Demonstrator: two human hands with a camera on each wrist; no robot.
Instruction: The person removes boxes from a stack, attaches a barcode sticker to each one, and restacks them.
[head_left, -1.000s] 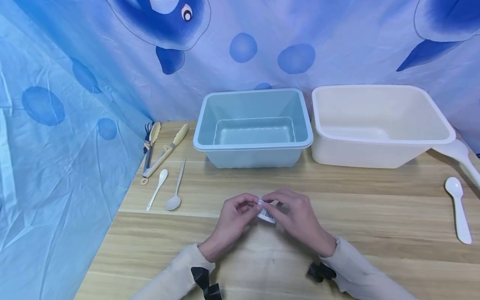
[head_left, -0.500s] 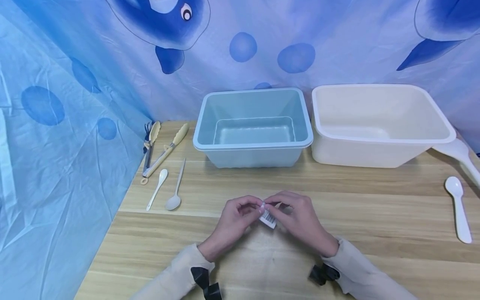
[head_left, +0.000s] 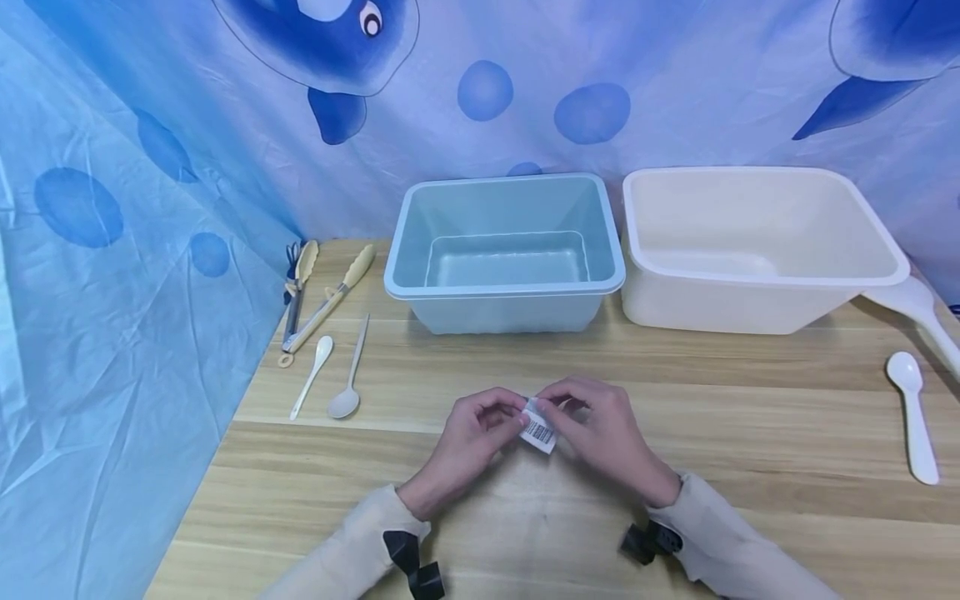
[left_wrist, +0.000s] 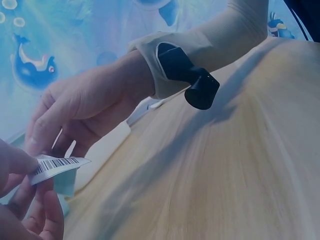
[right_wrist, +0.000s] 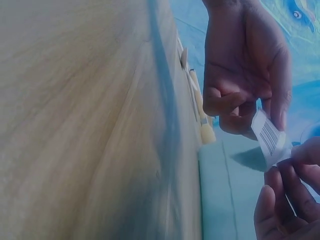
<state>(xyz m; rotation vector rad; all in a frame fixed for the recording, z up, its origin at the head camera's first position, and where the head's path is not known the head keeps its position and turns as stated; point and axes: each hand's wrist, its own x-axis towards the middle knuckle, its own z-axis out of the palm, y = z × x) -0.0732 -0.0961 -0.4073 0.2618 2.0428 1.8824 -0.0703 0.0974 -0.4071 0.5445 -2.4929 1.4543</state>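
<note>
A small white barcode label [head_left: 540,433], perhaps a little packet, is held between both hands just above the wooden table. My left hand [head_left: 471,442] pinches its left edge between thumb and forefinger. At its upper right edge, the thumb and forefinger of my right hand [head_left: 606,429] pinch it too. The right wrist view shows the barcode label [right_wrist: 268,135] slightly bent, stretched between the two hands. Black bars face upward in the left wrist view, where the near fingers cover part of the label [left_wrist: 52,167].
Behind the hands stand a blue-grey basin [head_left: 506,312] and a white basin [head_left: 712,308]. Tongs [head_left: 330,304], a small white spoon [head_left: 311,375] and a long-handled spoon [head_left: 345,403] lie at left. Another white spoon [head_left: 913,417] and a white handled utensil [head_left: 911,302] lie at right.
The barcode label has turned so more of its printed face shows in the head view. My right hand has shifted slightly right; both hands keep their pinch on it.
</note>
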